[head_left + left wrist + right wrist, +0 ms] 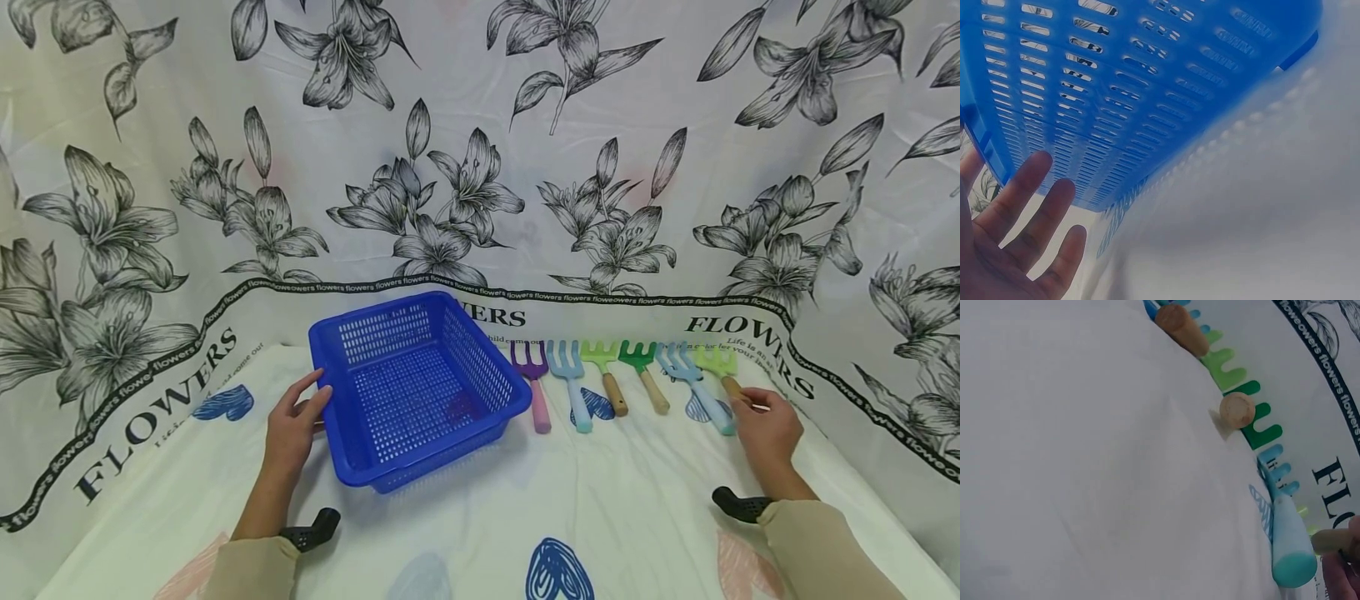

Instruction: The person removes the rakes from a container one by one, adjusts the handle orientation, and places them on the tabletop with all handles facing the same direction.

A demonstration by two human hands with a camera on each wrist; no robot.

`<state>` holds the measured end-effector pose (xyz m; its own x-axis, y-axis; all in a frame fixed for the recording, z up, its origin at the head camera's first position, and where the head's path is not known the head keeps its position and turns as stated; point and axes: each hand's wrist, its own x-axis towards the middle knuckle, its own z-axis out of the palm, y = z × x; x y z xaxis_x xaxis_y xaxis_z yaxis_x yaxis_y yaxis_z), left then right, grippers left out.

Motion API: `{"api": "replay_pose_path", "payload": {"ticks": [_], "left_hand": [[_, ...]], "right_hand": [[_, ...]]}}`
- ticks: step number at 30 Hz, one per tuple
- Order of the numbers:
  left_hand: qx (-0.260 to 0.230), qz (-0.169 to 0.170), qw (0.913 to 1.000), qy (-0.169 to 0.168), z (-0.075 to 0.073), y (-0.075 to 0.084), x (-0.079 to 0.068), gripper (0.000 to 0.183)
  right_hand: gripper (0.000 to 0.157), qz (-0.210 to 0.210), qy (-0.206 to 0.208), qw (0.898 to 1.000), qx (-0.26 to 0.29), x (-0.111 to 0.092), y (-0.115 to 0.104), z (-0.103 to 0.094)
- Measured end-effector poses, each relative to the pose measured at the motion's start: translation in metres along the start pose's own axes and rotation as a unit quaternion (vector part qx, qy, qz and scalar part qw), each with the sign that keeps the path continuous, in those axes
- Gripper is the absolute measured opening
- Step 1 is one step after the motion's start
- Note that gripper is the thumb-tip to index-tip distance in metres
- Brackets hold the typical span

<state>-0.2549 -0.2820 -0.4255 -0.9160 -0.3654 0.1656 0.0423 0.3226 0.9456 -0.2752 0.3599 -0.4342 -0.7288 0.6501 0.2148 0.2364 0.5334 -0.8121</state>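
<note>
A blue plastic basket [420, 454] with slotted walls sits left of centre, and my left hand [292, 421] holds its left rim. In the left wrist view, several fingers [1041, 219] of that hand stretch beside the basket's outer wall [1104, 94]. At the right end of a row of garden hand forks, my right hand [768, 429] pinches the wooden handle of a light green hand fork [716, 360]. That handle [1332, 541] shows at the right edge of the right wrist view. Just left of it lies a light blue hand fork [701, 387].
Further along the row lie a dark green fork [645, 371], another light green fork [603, 371], a blue fork [570, 379] and a purple fork [536, 383] with a pink handle close to the basket. A flower-printed cloth [480, 200] rises behind the white bed-like surface [637, 500].
</note>
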Motion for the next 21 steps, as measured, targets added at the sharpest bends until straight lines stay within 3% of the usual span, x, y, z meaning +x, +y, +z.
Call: {"api": "replay_pose_path", "payload": {"ticks": [11,21], "left_hand": [[0.000,0.002,1.0000,0.000,0.000,0.000,0.000,0.061],[0.003,0.004,1.0000,-0.001,0.000,0.000,0.000,0.059]], "right_hand": [[0.032,-0.012,-0.010,0.999,-0.044,0.011,0.015,0.001],[0.029,-0.032,-0.034,0.996,-0.072,0.019,0.032,-0.009]]}}
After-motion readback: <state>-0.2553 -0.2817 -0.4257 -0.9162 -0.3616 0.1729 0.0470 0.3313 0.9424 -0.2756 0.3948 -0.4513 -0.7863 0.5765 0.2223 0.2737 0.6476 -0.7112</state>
